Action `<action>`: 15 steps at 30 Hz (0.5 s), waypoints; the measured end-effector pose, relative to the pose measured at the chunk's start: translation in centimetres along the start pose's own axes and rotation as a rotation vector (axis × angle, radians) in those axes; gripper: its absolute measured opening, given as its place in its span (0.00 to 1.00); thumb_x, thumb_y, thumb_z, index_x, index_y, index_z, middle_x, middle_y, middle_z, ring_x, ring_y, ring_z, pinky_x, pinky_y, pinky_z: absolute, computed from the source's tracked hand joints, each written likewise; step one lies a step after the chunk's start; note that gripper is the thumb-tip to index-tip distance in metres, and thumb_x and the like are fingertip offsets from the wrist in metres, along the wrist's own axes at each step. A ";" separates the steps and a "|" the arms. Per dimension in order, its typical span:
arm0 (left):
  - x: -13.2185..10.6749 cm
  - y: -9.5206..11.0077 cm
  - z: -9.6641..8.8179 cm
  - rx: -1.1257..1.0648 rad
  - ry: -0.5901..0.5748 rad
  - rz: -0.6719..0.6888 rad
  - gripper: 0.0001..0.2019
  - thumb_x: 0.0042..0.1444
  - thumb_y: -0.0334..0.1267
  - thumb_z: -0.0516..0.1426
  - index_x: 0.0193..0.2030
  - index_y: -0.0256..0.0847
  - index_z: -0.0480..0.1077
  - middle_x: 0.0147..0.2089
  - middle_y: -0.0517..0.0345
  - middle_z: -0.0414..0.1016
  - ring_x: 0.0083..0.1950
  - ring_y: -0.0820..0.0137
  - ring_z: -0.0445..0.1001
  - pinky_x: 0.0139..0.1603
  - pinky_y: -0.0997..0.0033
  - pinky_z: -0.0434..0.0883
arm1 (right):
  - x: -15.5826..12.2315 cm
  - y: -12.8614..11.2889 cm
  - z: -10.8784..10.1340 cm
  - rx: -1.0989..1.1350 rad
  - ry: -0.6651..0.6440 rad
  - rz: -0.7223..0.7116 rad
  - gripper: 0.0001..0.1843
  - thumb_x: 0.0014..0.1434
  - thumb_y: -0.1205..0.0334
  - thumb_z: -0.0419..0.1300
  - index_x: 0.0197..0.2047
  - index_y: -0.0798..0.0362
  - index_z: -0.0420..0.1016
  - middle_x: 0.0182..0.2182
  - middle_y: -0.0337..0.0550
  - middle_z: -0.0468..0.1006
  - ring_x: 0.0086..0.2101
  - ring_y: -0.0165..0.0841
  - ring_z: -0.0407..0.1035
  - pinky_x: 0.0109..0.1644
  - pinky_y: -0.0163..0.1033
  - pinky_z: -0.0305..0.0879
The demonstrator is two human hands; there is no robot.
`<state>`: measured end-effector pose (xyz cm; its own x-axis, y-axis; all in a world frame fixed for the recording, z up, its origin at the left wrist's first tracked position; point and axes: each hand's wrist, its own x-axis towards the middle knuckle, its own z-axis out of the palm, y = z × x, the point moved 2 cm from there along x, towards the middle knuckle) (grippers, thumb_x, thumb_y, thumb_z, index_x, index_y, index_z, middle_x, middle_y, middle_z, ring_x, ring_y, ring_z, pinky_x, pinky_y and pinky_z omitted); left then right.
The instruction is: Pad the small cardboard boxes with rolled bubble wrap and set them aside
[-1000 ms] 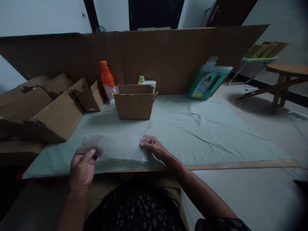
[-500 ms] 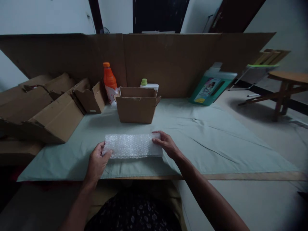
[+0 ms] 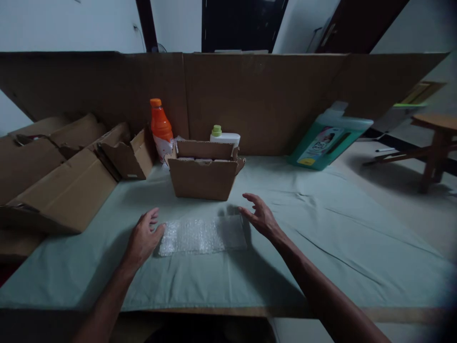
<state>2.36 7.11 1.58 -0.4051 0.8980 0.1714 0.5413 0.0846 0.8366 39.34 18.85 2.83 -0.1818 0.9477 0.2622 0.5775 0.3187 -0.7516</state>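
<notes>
A clear sheet of bubble wrap (image 3: 202, 234) lies flat on the pale green cloth (image 3: 200, 281). At its left end is my left hand (image 3: 143, 237), fingers apart and holding nothing; the thumb is close to the wrap's edge, and I cannot tell whether it touches. My right hand (image 3: 261, 216) is open above the wrap's right end, and its shadow falls on the sheet. Just beyond the wrap stands an open cardboard box (image 3: 202, 178), with the tops of some light-coloured items showing inside.
Several open cardboard boxes (image 3: 67, 190) stand at the left. An orange-capped bottle (image 3: 160, 126) and a white bottle with a green cap (image 3: 224, 137) stand behind the middle box. A green jug (image 3: 326, 138) is at the back right. A tall cardboard panel (image 3: 260, 105) closes off the back.
Both hands have let go of the bubble wrap, which now rests on the cloth. My right hand has moved off to the right with its fingers spread. The view has tilted slightly.
</notes>
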 end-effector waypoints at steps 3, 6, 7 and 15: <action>3.5 1.7 1.2 -0.021 0.002 0.076 0.33 0.48 0.48 0.58 0.61 0.35 0.66 0.59 0.38 0.73 0.56 0.54 0.75 0.51 0.54 0.74 | 2.0 -0.3 0.2 -0.006 -0.019 -0.025 0.31 0.56 0.43 0.62 0.58 0.52 0.71 0.59 0.56 0.73 0.58 0.50 0.67 0.57 0.55 0.68; 7.1 3.4 3.4 -0.112 -0.009 0.067 0.35 0.46 0.43 0.61 0.63 0.37 0.64 0.62 0.40 0.72 0.59 0.53 0.73 0.59 0.51 0.71 | 4.3 -1.1 1.3 0.037 -0.057 -0.052 0.36 0.55 0.42 0.63 0.61 0.54 0.69 0.60 0.58 0.72 0.57 0.51 0.68 0.55 0.54 0.69; 8.1 3.8 4.2 -0.149 -0.021 0.059 0.34 0.46 0.41 0.62 0.62 0.38 0.65 0.61 0.41 0.73 0.59 0.54 0.73 0.60 0.51 0.70 | 5.0 -1.4 1.8 0.067 -0.079 -0.058 0.36 0.55 0.42 0.63 0.61 0.54 0.68 0.59 0.58 0.72 0.56 0.50 0.69 0.54 0.53 0.69; 9.3 4.0 7.8 -0.267 -0.063 0.048 0.26 0.47 0.39 0.60 0.55 0.37 0.67 0.49 0.46 0.79 0.50 0.58 0.79 0.54 0.59 0.75 | 7.1 -0.8 3.7 0.184 -0.118 -0.011 0.32 0.54 0.43 0.63 0.57 0.53 0.68 0.48 0.51 0.78 0.41 0.43 0.73 0.42 0.46 0.71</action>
<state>6.47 19.16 2.44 -0.3326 0.9241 0.1880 0.3421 -0.0676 0.9372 34.66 25.38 3.06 -0.2854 0.9359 0.2064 0.4221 0.3161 -0.8497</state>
